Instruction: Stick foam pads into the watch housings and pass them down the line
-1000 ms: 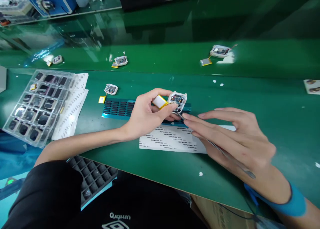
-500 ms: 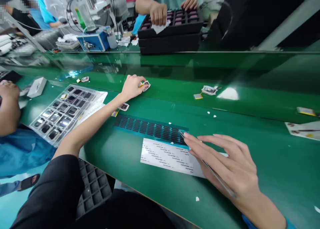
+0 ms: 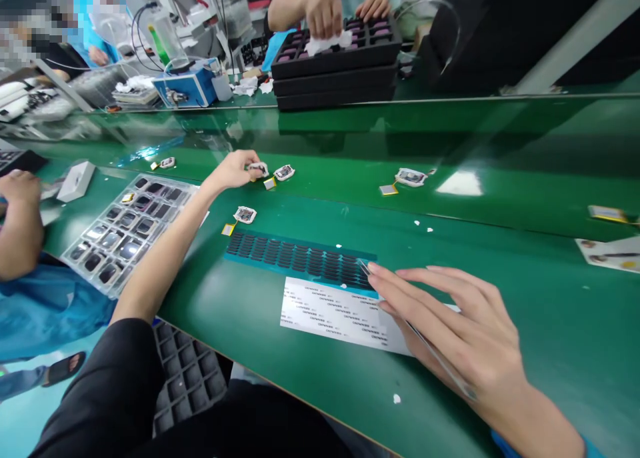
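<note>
My left hand (image 3: pixel 235 168) reaches far out, its fingers closed on a small white-framed electronic module (image 3: pixel 258 169). Just right of it lies a similar module (image 3: pixel 285 173) with a wired battery (image 3: pixel 270 183). Another module (image 3: pixel 245 215) with its battery (image 3: pixel 229 229) lies nearer, by the end of a blue sheet (image 3: pixel 300 267) bearing rows of small black pieces. My right hand (image 3: pixel 450 325) grips metal tweezers (image 3: pixel 433 353), their tips at the right end of that sheet. Partly beneath this hand is a white printed backing sheet (image 3: pixel 330 315).
A clear tray of dark screens (image 3: pixel 117 235) lies left, beside a neighbour's arm (image 3: pixel 20 225). One more module (image 3: pixel 411 177) lies on the raised green strip. Opposite, a person's hands (image 3: pixel 324 11) work over stacked black trays (image 3: pixel 335 91). White scraps (image 3: pixel 397 399) dot the table.
My left hand has let go of the module on the right and moved left, where it now grips another. The right hand and tweezers stay nearly still. The person opposite moves a white cloth.
</note>
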A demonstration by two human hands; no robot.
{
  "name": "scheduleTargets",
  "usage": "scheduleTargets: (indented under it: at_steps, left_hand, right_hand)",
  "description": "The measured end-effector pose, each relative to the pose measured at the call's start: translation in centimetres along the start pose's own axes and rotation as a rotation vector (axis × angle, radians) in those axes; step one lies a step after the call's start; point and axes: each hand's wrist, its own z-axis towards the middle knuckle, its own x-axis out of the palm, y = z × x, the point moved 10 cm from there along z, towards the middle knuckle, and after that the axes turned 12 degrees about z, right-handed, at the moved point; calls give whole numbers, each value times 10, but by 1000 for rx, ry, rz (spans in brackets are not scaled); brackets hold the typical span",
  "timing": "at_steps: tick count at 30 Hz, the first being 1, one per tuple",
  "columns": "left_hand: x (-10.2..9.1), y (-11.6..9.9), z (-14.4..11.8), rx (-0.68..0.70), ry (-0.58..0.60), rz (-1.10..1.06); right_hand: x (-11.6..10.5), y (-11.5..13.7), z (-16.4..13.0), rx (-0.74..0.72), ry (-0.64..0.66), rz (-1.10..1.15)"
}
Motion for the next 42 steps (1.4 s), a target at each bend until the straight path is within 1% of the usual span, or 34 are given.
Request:
scheduleTargets:
  at_steps: [2,3,4,5,6,7,8,10,12,13,14,15,16,18,20,21,23,25,28,30,33,38,40,42]
  left_hand:
    - [-21,-7,0,-30,-90,-109]
    - [-33,-15,-1,-36,-150,-185]
    - [-43,-26,-5,-23,-207,-275]
    - [-51,-43,-10,8,-241,-362]
    - [-52,-65,-17,53,-227,-438]
    - [-48,-89,-25,101,-184,-517]
    - [-38,-116,-35,144,-98,-601]
    - [-6,-169,-61,203,131,-760]
    - [25,-215,-91,260,347,-878]
    - [37,-232,-105,290,420,-902]
    - [45,-245,-117,315,472,-907]
    - [51,-254,-127,342,497,-888]
    - [53,-259,-134,368,501,-849]
    - [51,-265,-143,429,483,-742]
    - [49,-268,-148,481,483,-626]
    - [49,-269,-150,496,492,-583]
    - [50,-268,-152,497,501,-528]
    - [49,-268,-151,485,473,-519]
    - [45,-270,-154,497,425,-533]
    - [44,-270,-156,496,403,-504]
    - [43,-270,-159,492,395,-436]
    - [42,-273,-165,532,378,-364]
    - [42,-273,-166,543,339,-358]
    - [38,-273,-165,554,266,-386]
  right_hand:
    - [-3,-1,0,8,-41,17]
    - [-4,-1,-1,11,-59,39]
    - [-4,-3,-3,19,-77,70]
    - [-6,-5,-5,32,-110,109]
    - [-8,-7,-8,41,-145,155]
    - [-9,-9,-12,53,-179,204]
    - [-11,-12,-15,69,-216,244]
    - [-17,-17,-22,111,-291,267]
    - [-21,-19,-24,156,-329,239]
    - [-23,-20,-23,187,-337,215]
    - [-23,-21,-21,211,-326,195]
    - [-22,-21,-18,236,-298,178]
    - [-21,-21,-15,259,-262,157]
    - [-15,-19,-10,276,-174,108]
    - [-9,-15,-7,262,-108,79]
    - [-8,-14,-7,256,-95,82]
    - [-6,-13,-8,254,-94,114]
    - [-7,-14,-9,272,-105,141]
    - [-7,-13,-8,289,-101,117]
    - [-9,-11,-7,282,-109,105]
    - [-9,-10,-7,289,-130,126]
    - [-4,-12,-8,318,-124,199]
    - [-3,-13,-9,328,-130,201]
    - [-4,-15,-10,336,-134,172]
